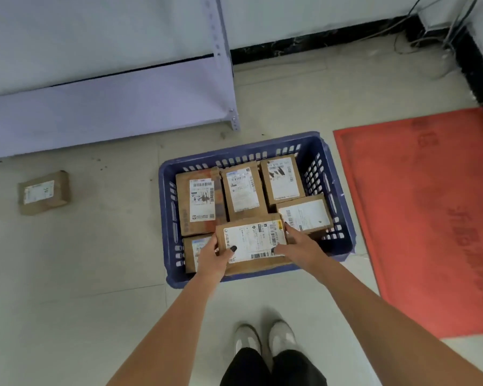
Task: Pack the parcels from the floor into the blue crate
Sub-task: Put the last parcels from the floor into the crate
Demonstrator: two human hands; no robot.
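Below me, pale floor tiles (101, 274) carry a grey shelf unit (109, 107), a red mat (430, 218) and the blue crate (332, 168). My left hand (215, 257) and right hand (299, 246) grip a parcel (251, 240) by its ends at the crate's near edge. One loose parcel (43, 192) lies near the shelf.

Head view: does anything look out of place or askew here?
One small parcel lies alone on the floor, left of the blue crate and not yet packed. The parcel held by both hands sits across the packed ones, overhanging the near rim. No damage shows.
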